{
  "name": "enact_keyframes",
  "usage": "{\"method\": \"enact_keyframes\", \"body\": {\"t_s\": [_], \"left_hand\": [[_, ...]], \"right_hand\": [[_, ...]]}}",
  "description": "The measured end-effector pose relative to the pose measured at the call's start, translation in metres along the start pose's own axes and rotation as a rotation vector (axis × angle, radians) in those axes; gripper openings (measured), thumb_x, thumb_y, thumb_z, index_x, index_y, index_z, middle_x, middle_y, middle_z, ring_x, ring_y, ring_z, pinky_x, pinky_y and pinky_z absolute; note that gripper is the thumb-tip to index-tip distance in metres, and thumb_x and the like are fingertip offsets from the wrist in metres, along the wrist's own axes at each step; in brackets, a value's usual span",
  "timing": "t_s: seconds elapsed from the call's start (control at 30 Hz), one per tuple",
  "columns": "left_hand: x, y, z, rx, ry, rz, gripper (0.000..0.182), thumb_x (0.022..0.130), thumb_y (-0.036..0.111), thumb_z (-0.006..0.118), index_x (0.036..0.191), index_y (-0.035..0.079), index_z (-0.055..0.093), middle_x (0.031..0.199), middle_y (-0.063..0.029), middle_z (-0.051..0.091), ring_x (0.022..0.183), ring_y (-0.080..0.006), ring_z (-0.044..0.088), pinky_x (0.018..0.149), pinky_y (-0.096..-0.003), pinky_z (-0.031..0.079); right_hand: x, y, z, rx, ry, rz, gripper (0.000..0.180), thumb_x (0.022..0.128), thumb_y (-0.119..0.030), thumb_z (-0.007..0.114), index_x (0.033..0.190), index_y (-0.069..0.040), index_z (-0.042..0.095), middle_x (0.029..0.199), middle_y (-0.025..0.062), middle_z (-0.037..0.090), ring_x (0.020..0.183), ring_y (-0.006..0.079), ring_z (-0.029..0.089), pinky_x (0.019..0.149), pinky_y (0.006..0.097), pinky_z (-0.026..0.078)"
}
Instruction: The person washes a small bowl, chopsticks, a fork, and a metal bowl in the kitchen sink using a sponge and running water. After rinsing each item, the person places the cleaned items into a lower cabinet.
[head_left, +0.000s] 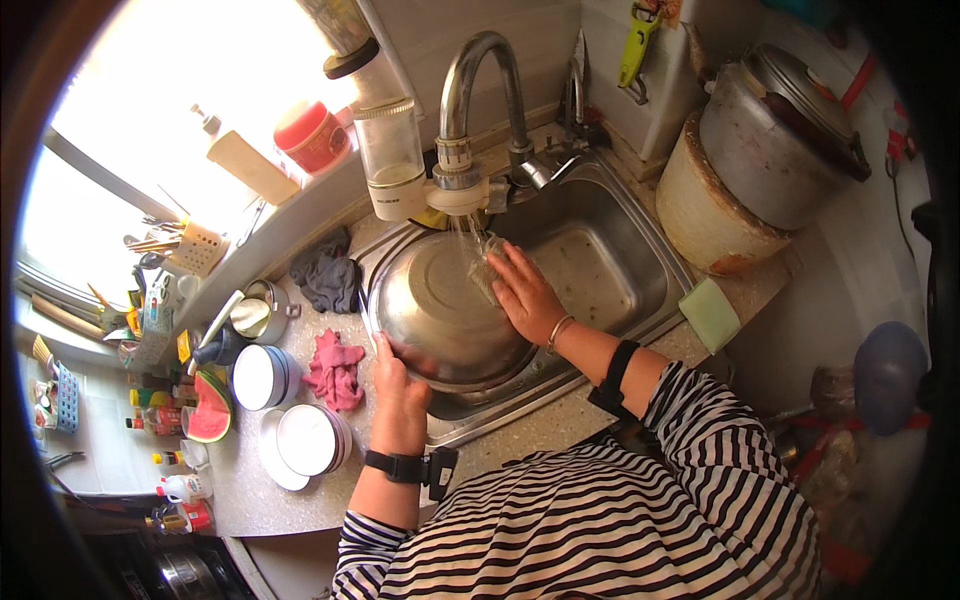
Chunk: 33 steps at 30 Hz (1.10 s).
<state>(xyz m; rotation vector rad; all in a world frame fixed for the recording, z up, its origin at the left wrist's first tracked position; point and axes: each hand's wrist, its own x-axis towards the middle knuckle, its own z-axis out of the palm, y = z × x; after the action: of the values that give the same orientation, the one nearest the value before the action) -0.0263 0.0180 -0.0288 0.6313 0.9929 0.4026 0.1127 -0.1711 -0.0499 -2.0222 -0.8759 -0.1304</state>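
Observation:
A large metal basin (442, 315), bottom side up, rests tilted over the left bowl of the stainless steel sink (592, 262). My left hand (399, 386) grips its near left rim, thumb on the outside and fingers hidden beneath. On the upturned bottom, at the right, my right hand (525, 294) presses a pale mesh-like scrubbing cloth (486, 271) under its fingers. Water runs onto the basin from the filter fitted to the chrome faucet (480, 82). A pink cloth (334, 370) and a dark grey cloth (328, 271) lie on the counter left of the sink.
Stacked white bowls (307, 440), more bowls (259, 377), a small metal pot (259, 311) and a cut watermelon piece (210, 407) stand at left. Large pots (772, 142) are stacked right of the sink, near a green sponge cloth (709, 315). Bottles line the windowsill.

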Motion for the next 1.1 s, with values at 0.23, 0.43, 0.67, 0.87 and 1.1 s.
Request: {"method": "enact_keyframes", "body": {"t_s": [0.23,0.43,0.67,0.87,1.1], "left_hand": [[-0.006,-0.003,0.008,0.054,-0.013,0.013,0.045,0.094,0.061,0.047,0.079,0.019,0.049,0.055,0.003,0.039,0.044,-0.0147,0.038,0.042,-0.0328,0.035],[-0.013,-0.005,0.013,0.111,0.021,0.107,0.051,0.093,0.063,0.047,0.07,0.017,0.046,0.053,0.0035,0.037,0.042,-0.0147,0.037,0.039,-0.0323,0.032],[-0.012,0.009,0.0,0.167,-0.033,0.203,0.053,0.094,0.06,0.048,0.064,0.017,0.04,0.05,0.004,0.035,0.04,-0.0138,0.036,0.038,-0.0317,0.03],[-0.008,-0.008,0.012,0.152,-0.147,0.292,0.049,0.099,0.051,0.047,0.078,0.009,0.059,0.064,0.0028,0.053,0.05,-0.0129,0.048,0.046,-0.0294,0.039],[-0.028,-0.013,0.008,0.43,-0.209,0.378,0.045,0.098,0.045,0.052,0.089,0.004,0.065,0.075,0.0023,0.06,0.063,-0.0065,0.051,0.056,-0.0223,0.041]], "right_hand": [[-0.011,-0.053,0.017,-0.084,-0.166,-0.228,0.057,0.095,-0.036,0.051,0.146,-0.014,0.037,0.151,0.0208,0.03,0.14,0.0381,0.029,0.112,0.0511,0.025],[0.026,-0.035,0.027,-0.055,-0.126,-0.221,0.06,0.096,-0.036,0.049,0.148,-0.012,0.032,0.153,0.0209,0.027,0.141,0.0384,0.026,0.113,0.0493,0.024],[0.008,-0.028,0.027,-0.048,-0.133,0.167,0.062,0.094,-0.033,0.05,0.145,-0.003,0.031,0.151,0.0286,0.024,0.139,0.0468,0.024,0.114,0.0503,0.023],[0.004,-0.085,0.02,-0.043,-0.117,-0.318,0.051,0.093,-0.03,0.051,0.14,-0.011,0.045,0.15,0.0159,0.033,0.141,0.0344,0.027,0.113,0.0533,0.021],[0.061,-0.049,0.026,-0.099,0.006,-0.201,0.036,0.095,-0.037,0.046,0.117,-0.013,0.062,0.126,0.0116,0.056,0.124,0.0294,0.047,0.107,0.0511,0.031]]}}
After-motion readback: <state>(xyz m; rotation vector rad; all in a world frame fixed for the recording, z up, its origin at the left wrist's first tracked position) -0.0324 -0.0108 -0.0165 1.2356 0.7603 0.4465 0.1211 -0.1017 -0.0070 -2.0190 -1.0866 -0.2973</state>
